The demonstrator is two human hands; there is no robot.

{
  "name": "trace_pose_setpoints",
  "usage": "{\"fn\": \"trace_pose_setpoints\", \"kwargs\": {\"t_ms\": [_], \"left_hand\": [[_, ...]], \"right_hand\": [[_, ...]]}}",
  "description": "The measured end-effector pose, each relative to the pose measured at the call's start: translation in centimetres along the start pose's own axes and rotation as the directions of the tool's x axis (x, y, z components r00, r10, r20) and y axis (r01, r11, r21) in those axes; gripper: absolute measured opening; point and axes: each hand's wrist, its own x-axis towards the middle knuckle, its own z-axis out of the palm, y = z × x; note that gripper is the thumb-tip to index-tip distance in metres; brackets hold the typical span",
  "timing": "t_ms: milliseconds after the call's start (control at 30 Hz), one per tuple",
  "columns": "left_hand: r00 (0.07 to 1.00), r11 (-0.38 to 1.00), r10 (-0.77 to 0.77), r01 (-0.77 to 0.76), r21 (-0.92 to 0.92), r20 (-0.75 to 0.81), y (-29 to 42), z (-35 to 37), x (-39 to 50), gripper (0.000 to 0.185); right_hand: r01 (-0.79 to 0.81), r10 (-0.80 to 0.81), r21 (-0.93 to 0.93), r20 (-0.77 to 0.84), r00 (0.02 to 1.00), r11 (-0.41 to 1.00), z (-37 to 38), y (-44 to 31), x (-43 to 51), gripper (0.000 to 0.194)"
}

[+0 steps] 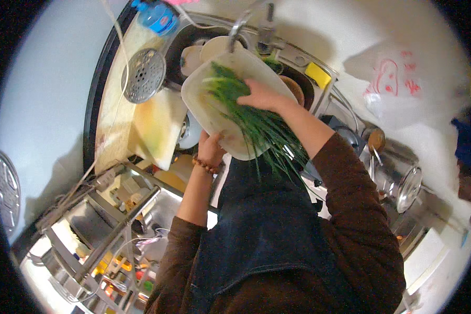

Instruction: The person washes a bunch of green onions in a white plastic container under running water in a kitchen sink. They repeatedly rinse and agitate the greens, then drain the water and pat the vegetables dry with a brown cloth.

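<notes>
A pale, rounded rectangular plastic tub is held over the front of the sink, below the metal faucet. My left hand grips its near left rim, the thumb over the edge. Inside lies a bunch of long green stalks, perhaps chives or scallions, whose thin leaf ends hang over the near right rim. My right hand rests on the bunch with thumb and fingers spread around it. Whether the fingers press into the stalks is hard to tell. The tub hides much of the sink beneath.
A perforated metal skimmer and a stained cutting board are left of the sink. A blue-labelled bottle stands behind them. On the right sink edge sits a yellow sponge. A metal pot is farther right, a metal rack lower left.
</notes>
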Motion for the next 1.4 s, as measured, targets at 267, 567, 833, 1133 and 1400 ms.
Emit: {"fn": "trace_pose_setpoints", "kwargs": {"t_ms": [267, 567, 833, 1133, 1400], "left_hand": [[0.998, 0.999, -0.040, 0.041, 0.018, -0.054, -2.3, -3.8, 5.8, 0.065], [0.694, 0.224, 0.714, -0.353, 0.908, 0.093, 2.2, 2.2, 1.1, 0.074], [0.864, 0.810, -0.080, 0.348, 0.473, -0.497, 1.6, 6.3, 10.1, 0.065], [0.871, 0.789, 0.008, 0.296, 0.538, -0.492, -1.8, 4.8, 11.6, 0.056], [0.912, 0.955, -0.087, 0.191, 0.228, -0.400, -4.6, 4.7, 12.8, 0.059]], "right_hand": [[-0.166, 0.102, -0.336, -0.201, 0.974, 0.927, -2.7, 0.9, 4.8, 0.089], [-0.091, -0.106, -0.469, -0.378, 0.920, 0.878, 2.5, 2.4, 7.0, 0.094], [-0.235, 0.268, 0.405, -0.028, 0.963, 0.884, -1.3, 3.2, 7.3, 0.064], [-0.177, 0.120, -0.306, -0.198, 0.973, 0.935, -1.1, 2.5, 5.3, 0.070], [-0.282, 0.294, 0.395, 0.033, 0.955, 0.874, -1.1, 4.1, 5.1, 0.056]]}}
